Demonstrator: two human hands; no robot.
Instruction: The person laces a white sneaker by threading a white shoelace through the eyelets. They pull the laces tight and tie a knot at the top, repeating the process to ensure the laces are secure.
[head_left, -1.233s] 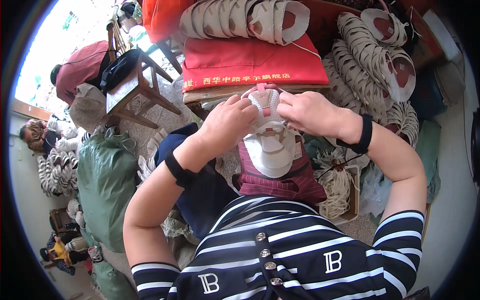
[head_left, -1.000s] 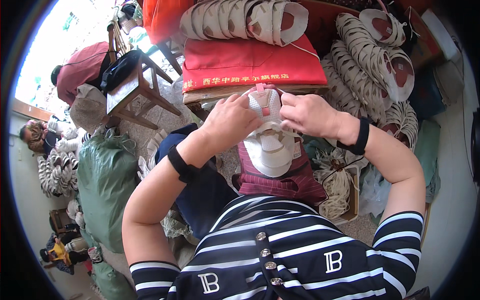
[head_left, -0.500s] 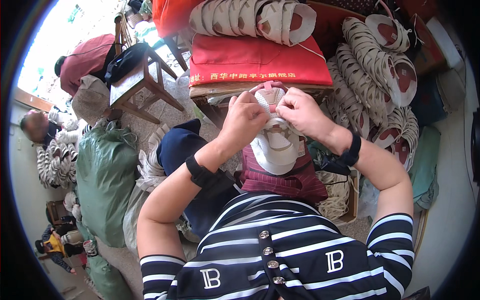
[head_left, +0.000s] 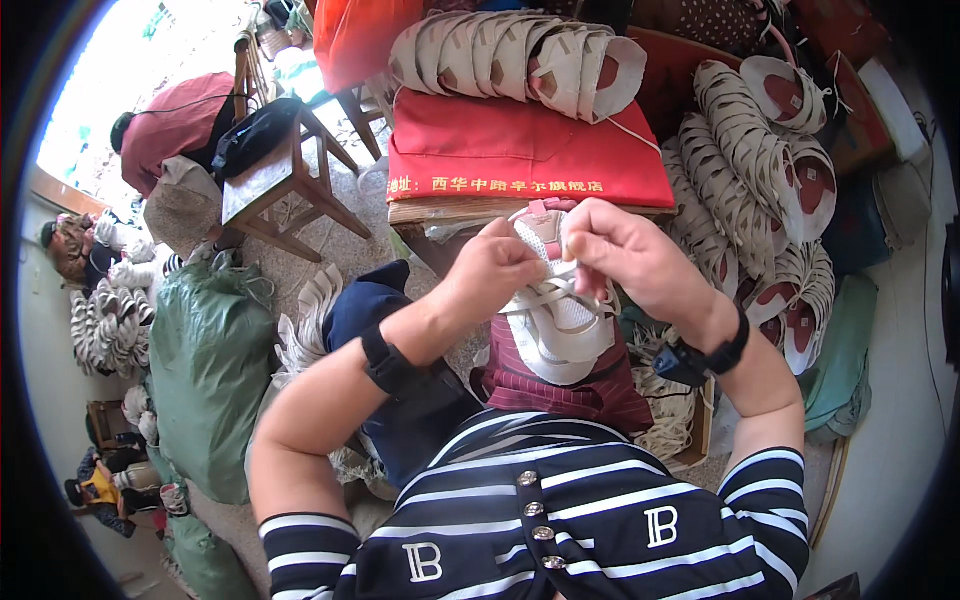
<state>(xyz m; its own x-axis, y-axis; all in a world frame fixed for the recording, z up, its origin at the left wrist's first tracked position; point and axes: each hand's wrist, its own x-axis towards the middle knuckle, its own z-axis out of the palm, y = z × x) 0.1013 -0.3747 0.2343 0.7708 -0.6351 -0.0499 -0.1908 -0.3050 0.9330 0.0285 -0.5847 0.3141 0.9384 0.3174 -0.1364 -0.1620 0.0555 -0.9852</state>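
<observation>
A white-and-beige shoe upper point(head_left: 556, 345) with a pink tongue rests over my lap, toe toward me. White lace strands point(head_left: 548, 293) cross its opening. My left hand point(head_left: 497, 264) is closed in a pinch at the left edge of the opening, on what seems to be the lace. My right hand point(head_left: 628, 252) is raised a little at the right side, its thumb and forefinger pinched on the lace; the fingertips partly hide the strand. A maroon striped cloth point(head_left: 600, 398) lies under the shoe upper.
A wooden table with a red cloth point(head_left: 520, 150) stands ahead, bearing a row of nested shoe uppers point(head_left: 500, 58). More stacked uppers point(head_left: 745, 150) are at the right. A box of white laces point(head_left: 680, 425) sits low right. Left are a stool point(head_left: 270, 190) and a green sack point(head_left: 212, 370).
My right hand has lifted away from the tongue and come nearer to me, pinching the lace. Crossed lace now shows over the opening. The shoe upper sits lower in view.
</observation>
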